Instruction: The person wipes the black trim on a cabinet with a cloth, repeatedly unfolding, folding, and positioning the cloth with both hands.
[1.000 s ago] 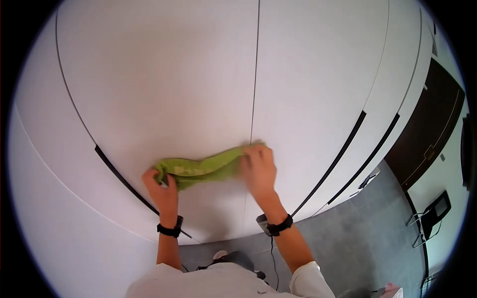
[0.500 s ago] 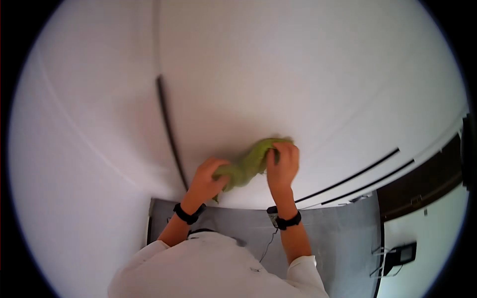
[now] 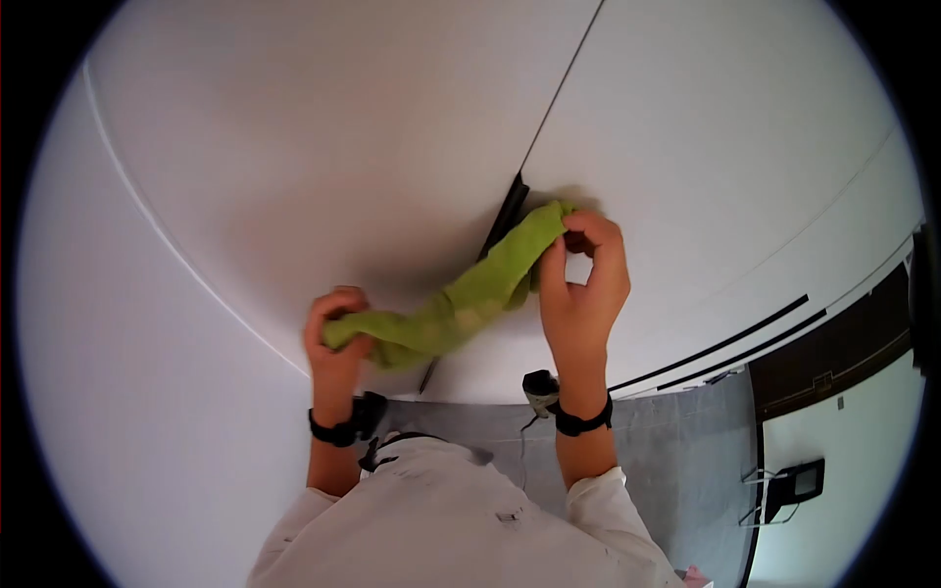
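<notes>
A green cloth [image 3: 461, 304] stretches in a loose twist between my two hands, in front of a white panelled surface. My left hand [image 3: 335, 328] is closed on its lower left end. Higher up, my right hand [image 3: 591, 265] pinches the other end between thumb and fingers. The cloth's middle sags a little and covers part of a black strip handle [image 3: 507, 216] on the white surface. Each wrist wears a black band with a small device on it.
The white panels [image 3: 706, 147] fill most of the view, with a thin seam running up from the black strip. More black strips [image 3: 725, 338] lie at the right, near a dark brown door frame [image 3: 833, 363]. A black chair [image 3: 794, 487] stands on the right beyond the grey floor [image 3: 676, 461].
My hands have moved apart, left hand leftward and right hand up and right, so the cloth is drawn out longer. The view has shifted, and the black strip now appears behind the cloth.
</notes>
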The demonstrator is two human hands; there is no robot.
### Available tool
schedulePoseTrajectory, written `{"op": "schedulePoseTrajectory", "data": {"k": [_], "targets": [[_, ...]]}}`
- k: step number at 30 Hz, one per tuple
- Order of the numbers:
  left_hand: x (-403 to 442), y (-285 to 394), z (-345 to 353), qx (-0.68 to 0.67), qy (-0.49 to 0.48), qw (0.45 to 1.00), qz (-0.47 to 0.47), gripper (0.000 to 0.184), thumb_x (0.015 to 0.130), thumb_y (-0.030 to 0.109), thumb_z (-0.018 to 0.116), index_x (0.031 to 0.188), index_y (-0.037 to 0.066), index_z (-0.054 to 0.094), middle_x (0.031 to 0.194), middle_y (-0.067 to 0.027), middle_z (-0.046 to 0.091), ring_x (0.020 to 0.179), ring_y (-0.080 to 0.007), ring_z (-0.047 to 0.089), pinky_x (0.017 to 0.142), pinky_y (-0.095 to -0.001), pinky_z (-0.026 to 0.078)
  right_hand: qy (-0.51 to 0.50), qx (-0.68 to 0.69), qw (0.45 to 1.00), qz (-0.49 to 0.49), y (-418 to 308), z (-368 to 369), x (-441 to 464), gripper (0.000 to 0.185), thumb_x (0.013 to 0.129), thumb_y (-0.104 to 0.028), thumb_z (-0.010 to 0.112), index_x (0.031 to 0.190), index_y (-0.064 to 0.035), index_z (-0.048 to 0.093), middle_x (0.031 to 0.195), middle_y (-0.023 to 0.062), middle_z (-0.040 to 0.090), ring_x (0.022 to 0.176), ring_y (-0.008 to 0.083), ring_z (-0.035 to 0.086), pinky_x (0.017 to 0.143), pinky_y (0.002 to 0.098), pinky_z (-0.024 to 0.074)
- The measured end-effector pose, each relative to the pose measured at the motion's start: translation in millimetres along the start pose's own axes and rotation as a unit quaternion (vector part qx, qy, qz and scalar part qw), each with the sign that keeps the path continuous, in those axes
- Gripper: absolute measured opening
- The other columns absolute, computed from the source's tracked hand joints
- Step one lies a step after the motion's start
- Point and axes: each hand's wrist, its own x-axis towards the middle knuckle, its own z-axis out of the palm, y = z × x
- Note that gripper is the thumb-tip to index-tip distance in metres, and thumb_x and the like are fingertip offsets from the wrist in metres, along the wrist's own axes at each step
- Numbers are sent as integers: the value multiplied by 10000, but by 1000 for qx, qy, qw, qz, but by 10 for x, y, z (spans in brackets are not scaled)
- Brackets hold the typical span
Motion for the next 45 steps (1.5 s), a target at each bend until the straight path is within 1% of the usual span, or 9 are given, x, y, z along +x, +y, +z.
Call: {"op": "schedulePoseTrajectory", "data": {"k": [4, 8, 14, 16, 20, 24, 28, 36, 45], "targets": [[124, 283, -558, -110, 61, 988, -84, 316, 780, 130, 706, 1007, 22, 515, 938, -61, 541, 901, -138, 514, 815, -270, 429, 0, -54, 998, -13, -104, 21, 95, 230, 774, 39, 618, 992, -30, 590, 895, 100, 581, 775, 238, 564, 683, 324, 478], [160, 262, -924, -27, -5, 996, -89, 429, 789, 263, 745, 1053, 26, 504, 963, -35, 533, 864, -126, 521, 795, -269, 435, 19, -69, 997, 12, -150, 110, 37, 292, 779, 25, 616, 1061, -49, 623, 958, 108, 580, 874, 237, 569, 746, 319, 478], [288, 287, -786, -91, 60, 990, -88, 447, 786, 281, 753, 1064, 27, 512, 965, -26, 537, 868, -122, 526, 791, -263, 439, -7, -43, 999, 16, -203, 96, -17, 339, 784, -49, 702, 1104, -5, 599, 1064, 127, 606, 941, 221, 584, 811, 317, 475], [290, 131, -762, -85, 50, 991, -88, 450, 787, 279, 752, 1072, 30, 507, 964, -27, 534, 873, -126, 527, 795, -268, 443, 27, 6, 993, 115, -75, 94, -48, 372, 793, -105, 729, 1120, -2, 586, 1054, 114, 613, 901, 194, 593, 806, 311, 480], [305, 98, -697, -75, 53, 991, -102, 442, 789, 257, 746, 1080, 41, 492, 945, -29, 524, 885, -133, 527, 796, -272, 445, 80, 13, 986, 146, -73, 144, -82, 382, 780, -105, 756, 1106, -3, 584, 1009, 88, 629, 845, 155, 598, 795, 288, 486], [351, 90, -517, -112, 17, 985, -131, 413, 787, 236, 742, 1046, 44, 484, 918, -39, 520, 873, -140, 524, 783, -270, 438, 134, 93, 976, 148, -112, 217, 73, 381, 767, -50, 753, 1084, 7, 550, 962, 80, 629, 831, 130, 596, 779, 272, 481], [375, 31, -466, -148, -90, 977, -126, 382, 795, 240, 733, 990, 49, 466, 875, -52, 512, 823, -149, 513, 730, -290, 432, 135, 65, 976, 161, -140, 293, -20, 384, 773, -33, 742, 1087, 8, 524, 925, 71, 623, 801, 127, 592, 753, 273, 486], [542, 198, -306, -148, 64, 978, -136, 380, 841, 294, 685, 983, 59, 422, 864, -39, 514, 805, -138, 520, 725, -267, 430, 142, 70, 977, 143, -55, 153, 27, 387, 764, -9, 741, 1075, 9, 513, 938, 82, 625, 807, 128, 590, 757, 261, 481], [465, 259, -248, -12, 53, 997, -54, 419, 850, 365, 675, 977, 54, 425, 830, -17, 437, 758, -124, 440, 696, -268, 400, 163, 72, 963, 200, -23, 61, 32, 330, 777, -40, 746, 1061, -3, 580, 929, 75, 643, 808, 120, 593, 744, 259, 479]]}}
